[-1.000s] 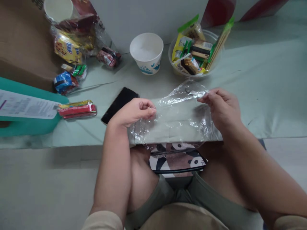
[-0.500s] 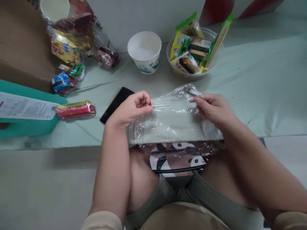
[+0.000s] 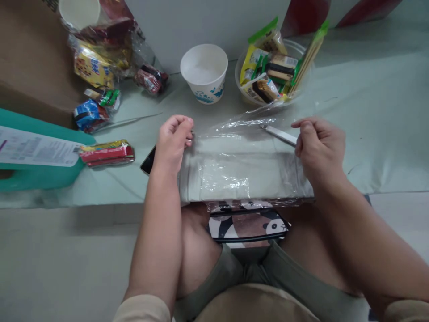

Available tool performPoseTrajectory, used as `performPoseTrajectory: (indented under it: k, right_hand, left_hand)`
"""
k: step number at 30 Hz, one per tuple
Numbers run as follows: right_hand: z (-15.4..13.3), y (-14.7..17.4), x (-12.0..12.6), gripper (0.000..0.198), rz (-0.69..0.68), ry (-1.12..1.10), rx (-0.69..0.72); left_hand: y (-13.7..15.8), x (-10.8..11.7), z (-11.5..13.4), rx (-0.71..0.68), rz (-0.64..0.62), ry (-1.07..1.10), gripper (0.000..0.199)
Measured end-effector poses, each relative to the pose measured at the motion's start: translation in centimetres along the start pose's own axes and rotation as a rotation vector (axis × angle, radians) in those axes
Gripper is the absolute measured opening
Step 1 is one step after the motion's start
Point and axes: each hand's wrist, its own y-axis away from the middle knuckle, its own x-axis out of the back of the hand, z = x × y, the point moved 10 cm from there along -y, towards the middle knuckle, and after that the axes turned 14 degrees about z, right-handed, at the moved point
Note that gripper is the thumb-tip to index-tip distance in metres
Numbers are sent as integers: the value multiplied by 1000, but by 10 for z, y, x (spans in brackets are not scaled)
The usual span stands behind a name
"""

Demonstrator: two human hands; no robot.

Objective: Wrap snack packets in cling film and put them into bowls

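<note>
A clear plastic bag (image 3: 224,176), crinkled and shiny, is spread over the near table edge and hangs a little over it. My left hand (image 3: 174,138) is closed in a pinch at its upper left edge. On the other side my right hand (image 3: 320,150) is closed, thumb against fingers, at the bag's upper right edge. The film is stretched between the two hands. A slim white-handled tool (image 3: 279,134) with a darker tip lies by my right fingers; its exact kind is unclear. Partly behind my left wrist is a dark phone (image 3: 148,162).
A white paper cup (image 3: 204,74) and a clear bowl of wrapped snacks (image 3: 276,74) stand at the back. Snack packets (image 3: 94,67) lie at left, beside a teal container (image 3: 43,176) and a red packet (image 3: 107,153). A panda-print item (image 3: 248,226) sits between my legs.
My hands have moved apart, left hand leftward and right hand rightward, stretching the bag's upper edge wider. More of the white-handled tool and less of the phone shows.
</note>
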Motion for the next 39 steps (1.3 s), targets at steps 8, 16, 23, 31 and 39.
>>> performPoseTrajectory:
  k: [8,16,23,31,39]
  right_hand:
    - [-17,2,8,38,114,-266,98]
    - [-29,8,2,36,18,-522,53]
    - [-48,46,-32,41,-544,-796,-350]
    - [-77,87,-44,36,-1004,-1080,-481]
    - [1,6,-4,32,-127,-609,-439]
  left_hand:
    - [11,-17,10,-184,-114,-207,42]
    - [19,-26,24,-380,-107,-358,39]
    - [65,-83,19,-572,-491,-381,89]
    - [100,-116,36,-607,-717,-316,34]
    - [35,-53,30,-171,-214,125,26]
